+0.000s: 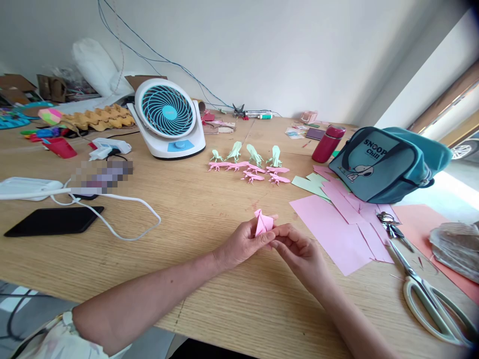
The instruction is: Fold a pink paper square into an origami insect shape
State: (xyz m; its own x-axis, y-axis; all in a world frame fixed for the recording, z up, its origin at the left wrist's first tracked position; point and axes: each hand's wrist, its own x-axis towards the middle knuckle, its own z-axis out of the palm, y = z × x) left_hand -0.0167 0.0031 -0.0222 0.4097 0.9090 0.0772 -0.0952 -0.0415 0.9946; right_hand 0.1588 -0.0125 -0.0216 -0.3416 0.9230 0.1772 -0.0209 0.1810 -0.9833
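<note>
A small pink folded paper figure (pixel 264 224) is held above the front middle of the table. My left hand (pixel 245 243) is closed around it, with the thumb across its lower part. My right hand (pixel 295 245) pinches the figure's lower right edge between thumb and fingertips; the exact spot it grips is partly hidden. Beyond my hands stand several green folded paper insects (pixel 255 155) in a row, with several pink folded paper insects (pixel 253 176) in front of them.
Pink paper sheets (pixel 329 232) and green paper pieces (pixel 309 186) lie to the right, near large scissors (pixel 424 294). A teal bag (pixel 377 164) and a red bottle (pixel 328 144) stand behind them. A fan (pixel 168 117), a black tablet (pixel 54 221) and a white cable (pixel 151 204) occupy the left.
</note>
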